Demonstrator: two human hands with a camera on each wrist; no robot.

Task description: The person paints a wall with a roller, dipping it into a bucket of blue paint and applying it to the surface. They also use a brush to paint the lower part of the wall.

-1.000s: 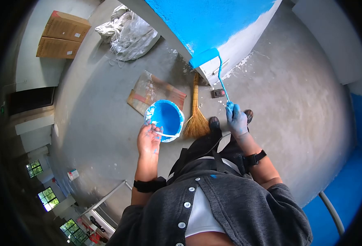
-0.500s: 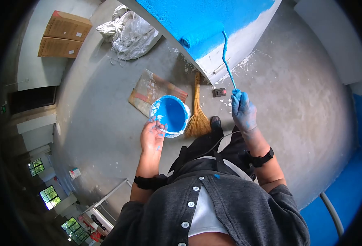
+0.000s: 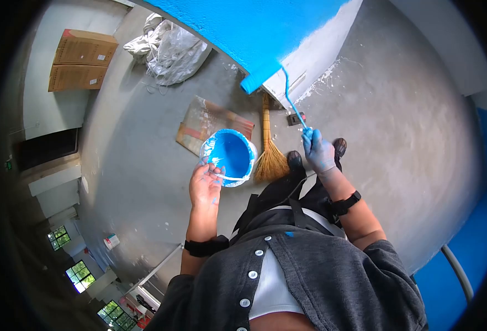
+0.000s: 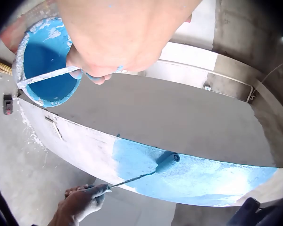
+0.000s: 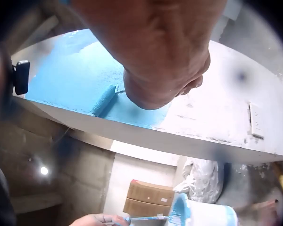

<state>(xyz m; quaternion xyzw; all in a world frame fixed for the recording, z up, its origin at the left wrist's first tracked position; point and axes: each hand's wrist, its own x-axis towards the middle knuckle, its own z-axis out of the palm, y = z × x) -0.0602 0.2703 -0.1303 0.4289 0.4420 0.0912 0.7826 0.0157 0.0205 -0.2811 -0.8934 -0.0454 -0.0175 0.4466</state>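
Note:
My left hand [image 3: 205, 185] grips the wire handle of a paint bucket [image 3: 229, 158] with blue paint inside, held over the floor. My right hand [image 3: 319, 152], smeared with blue, holds the handle of a paint roller [image 3: 261, 76]. In the left wrist view the blue roller [image 4: 168, 162] lies against the partly painted wall [image 4: 198, 176], near its edge. The right wrist view shows the roller [image 5: 104, 100] on the blue part of the wall; the right hand [image 5: 162, 70] hides most of its handle.
A straw broom [image 3: 270, 160] lies beside the bucket, near my shoes. Behind the bucket is a stained flat sheet [image 3: 199, 124]. White plastic sacks [image 3: 174, 52] and cardboard boxes [image 3: 83, 60] stand further off. A wall socket [image 5: 256, 120] sits on the unpainted part.
The roller first moved up the wall, then back down toward its lower corner, and the right hand followed. The bucket shifted slightly right and stays in my left hand.

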